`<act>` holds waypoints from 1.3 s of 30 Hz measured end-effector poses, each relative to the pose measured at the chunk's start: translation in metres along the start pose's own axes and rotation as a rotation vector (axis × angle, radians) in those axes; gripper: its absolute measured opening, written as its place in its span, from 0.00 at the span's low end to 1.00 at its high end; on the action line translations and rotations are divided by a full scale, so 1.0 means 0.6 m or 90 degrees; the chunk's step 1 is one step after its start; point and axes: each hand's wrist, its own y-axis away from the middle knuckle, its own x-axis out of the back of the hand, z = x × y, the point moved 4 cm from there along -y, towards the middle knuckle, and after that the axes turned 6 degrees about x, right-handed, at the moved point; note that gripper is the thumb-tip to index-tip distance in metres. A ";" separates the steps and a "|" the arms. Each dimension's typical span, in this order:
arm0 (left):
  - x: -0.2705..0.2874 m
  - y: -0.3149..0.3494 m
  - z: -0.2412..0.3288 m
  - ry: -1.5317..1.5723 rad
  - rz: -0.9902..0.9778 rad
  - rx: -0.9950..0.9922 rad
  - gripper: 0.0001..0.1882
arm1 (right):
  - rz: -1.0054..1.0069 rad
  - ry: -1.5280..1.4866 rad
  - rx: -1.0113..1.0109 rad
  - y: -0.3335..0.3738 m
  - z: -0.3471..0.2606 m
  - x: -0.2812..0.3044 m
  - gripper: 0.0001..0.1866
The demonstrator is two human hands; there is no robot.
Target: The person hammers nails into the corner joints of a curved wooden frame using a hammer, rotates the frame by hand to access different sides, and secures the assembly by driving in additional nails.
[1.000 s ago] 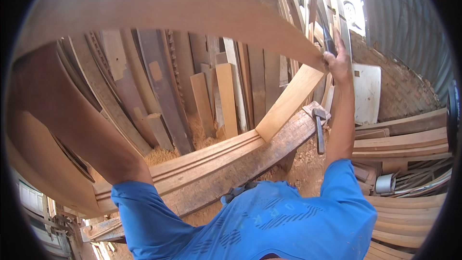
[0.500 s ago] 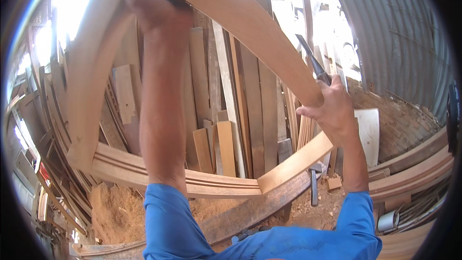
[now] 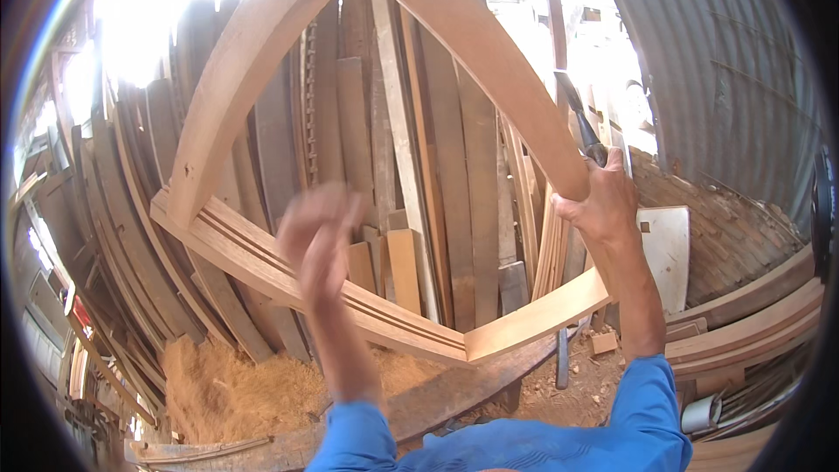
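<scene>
A four-sided wooden frame [image 3: 489, 61] of pale, curved boards is raised in front of me, one corner at the top. Two grooves run along its lower left board [image 3: 384, 308]. My right hand [image 3: 603, 197] grips the frame at its right-hand corner. That same hand also holds a chisel [image 3: 587, 127] with a dark handle, its blade pointing up and away. My left hand [image 3: 319, 236] is off the upper boards, in front of or beside the grooved board; motion blur hides its fingers and whether it touches the wood.
Many planks [image 3: 454, 166] lean upright behind the frame. Below lie a heap of sawdust [image 3: 227, 385], a timber beam [image 3: 437, 393] and a narrow grey tool [image 3: 562, 360]. Curved boards [image 3: 743, 323] are stacked at right, near a white panel [image 3: 664, 253] and corrugated metal sheeting [image 3: 725, 61].
My left hand has dropped from the top of the frame to near its lower left board. The frame's left side has shifted right and up; my right hand keeps its grip.
</scene>
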 end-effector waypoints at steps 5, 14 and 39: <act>0.293 0.357 0.059 -0.255 0.631 0.068 0.25 | 0.019 -0.047 0.016 -0.004 0.013 0.000 0.32; 0.303 0.532 -0.255 0.207 0.395 0.492 0.50 | 0.000 -0.029 0.023 0.021 0.059 0.007 0.25; 0.420 0.280 0.155 -0.151 0.284 0.302 0.46 | -0.067 -0.447 0.007 0.149 0.110 -0.057 0.21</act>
